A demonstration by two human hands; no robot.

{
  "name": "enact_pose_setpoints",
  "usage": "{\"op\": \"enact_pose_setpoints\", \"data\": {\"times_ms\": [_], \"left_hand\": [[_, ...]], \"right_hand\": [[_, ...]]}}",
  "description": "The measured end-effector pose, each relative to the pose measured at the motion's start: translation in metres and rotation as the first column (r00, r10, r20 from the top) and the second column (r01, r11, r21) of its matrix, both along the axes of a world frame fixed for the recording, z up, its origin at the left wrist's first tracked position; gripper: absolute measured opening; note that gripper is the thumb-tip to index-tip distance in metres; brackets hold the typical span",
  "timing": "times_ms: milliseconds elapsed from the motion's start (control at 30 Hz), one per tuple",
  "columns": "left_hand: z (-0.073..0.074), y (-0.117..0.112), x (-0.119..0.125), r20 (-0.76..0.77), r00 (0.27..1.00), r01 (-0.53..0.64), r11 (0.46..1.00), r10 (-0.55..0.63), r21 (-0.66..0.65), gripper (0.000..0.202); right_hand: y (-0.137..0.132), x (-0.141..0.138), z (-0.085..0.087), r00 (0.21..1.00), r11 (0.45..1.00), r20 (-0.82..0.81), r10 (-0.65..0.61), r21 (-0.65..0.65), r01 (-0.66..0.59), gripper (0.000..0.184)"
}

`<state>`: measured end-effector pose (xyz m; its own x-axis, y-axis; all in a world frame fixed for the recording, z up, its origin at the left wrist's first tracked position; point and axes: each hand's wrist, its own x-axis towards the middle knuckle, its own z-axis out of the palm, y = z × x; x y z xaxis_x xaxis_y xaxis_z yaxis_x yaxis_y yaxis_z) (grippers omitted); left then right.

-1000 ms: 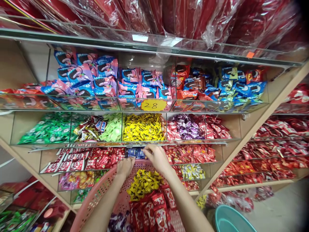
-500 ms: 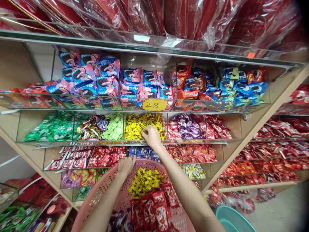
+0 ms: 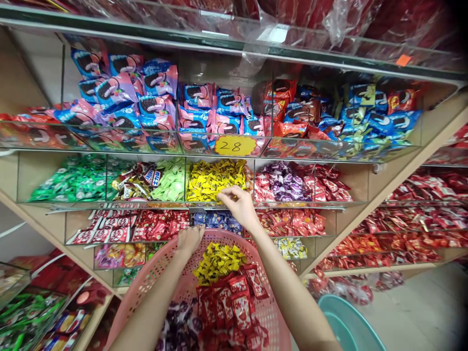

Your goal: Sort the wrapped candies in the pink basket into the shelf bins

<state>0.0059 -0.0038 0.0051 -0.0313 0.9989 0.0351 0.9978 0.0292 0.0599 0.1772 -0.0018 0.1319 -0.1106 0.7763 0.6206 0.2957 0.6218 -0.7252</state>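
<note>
My left hand (image 3: 190,241) is closed over the rim of a pink plastic basket (image 3: 146,282). In the basket lie yellow-wrapped candies (image 3: 219,262), red packets (image 3: 230,304) and purple-wrapped candies (image 3: 179,326). At the front of a shelf compartment heaped with yellow-wrapped candies (image 3: 215,175), my right hand (image 3: 239,204) has its thumb and fingertips drawn together in a pinch. Whatever may be between those fingertips is too small to make out against the yellow wrappers. The basket sits close below the shelf.
Clear dividers part the neighbouring bins: light green candies (image 3: 170,180) to the left, purple candies (image 3: 281,183) to the right. Above, biscuit packs (image 3: 230,109) stand behind a yellow price tag (image 3: 236,146). A teal tub (image 3: 347,321) is on the floor at lower right.
My right hand has drawn back a little from the yellow candies toward the shelf's front edge. The view has shifted, so the shelves appear higher. My left hand keeps its hold on the basket.
</note>
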Motion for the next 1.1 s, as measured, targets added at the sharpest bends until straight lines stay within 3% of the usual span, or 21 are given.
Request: {"op": "enact_pose_setpoints", "data": {"times_ms": [100, 167, 233, 333, 467, 633, 833, 1000, 1100], "left_hand": [[0.002, -0.001, 0.0, 0.009, 1.0, -0.006, 1.0, 0.006, -0.019, 0.055], [0.002, -0.001, 0.0, 0.002, 1.0, -0.005, 1.0, 0.005, -0.015, 0.055], [0.001, -0.001, 0.0, 0.004, 1.0, -0.002, 1.0, 0.002, -0.007, 0.055], [0.001, 0.0, 0.0, 0.023, 1.0, -0.009, 1.0, 0.009, -0.013, 0.057], [0.002, 0.0, 0.001, 0.025, 0.999, -0.028, 0.999, 0.029, -0.027, 0.058], [0.002, 0.0, 0.001, 0.012, 1.0, -0.024, 1.0, 0.024, -0.016, 0.057], [0.002, 0.0, 0.001, -0.01, 1.0, -0.025, 1.0, 0.025, -0.006, 0.055], [0.001, 0.0, 0.001, 0.014, 1.0, -0.019, 1.0, 0.019, 0.004, 0.056], [0.001, 0.0, 0.0, 0.028, 1.0, -0.003, 1.0, 0.003, 0.007, 0.055]], "right_hand": [[-0.016, 0.002, -0.02, 0.952, 0.941, 0.083, 0.295, -0.197, -0.274, 0.023], [-0.019, 0.006, -0.039, 0.893, 0.882, 0.201, 0.404, -0.344, -0.322, 0.023], [-0.017, 0.011, -0.058, 0.847, 0.878, 0.363, 0.388, -0.424, -0.22, 0.019], [-0.012, 0.018, -0.082, 0.769, 0.912, 0.591, 0.244, -0.41, 0.025, 0.011], [-0.011, 0.024, -0.099, 0.707, 0.897, 0.68, 0.194, -0.414, 0.153, 0.008], [-0.01, 0.024, -0.11, 0.643, 0.883, 0.75, 0.156, -0.397, 0.249, 0.008], [-0.011, 0.022, -0.114, 0.632, 0.879, 0.773, 0.05, -0.335, 0.34, 0.014], [-0.017, 0.019, -0.098, 0.683, 0.9, 0.73, -0.026, -0.28, 0.334, 0.013], [-0.023, 0.018, -0.085, 0.766, 0.928, 0.637, -0.091, -0.224, 0.297, 0.02]]}}
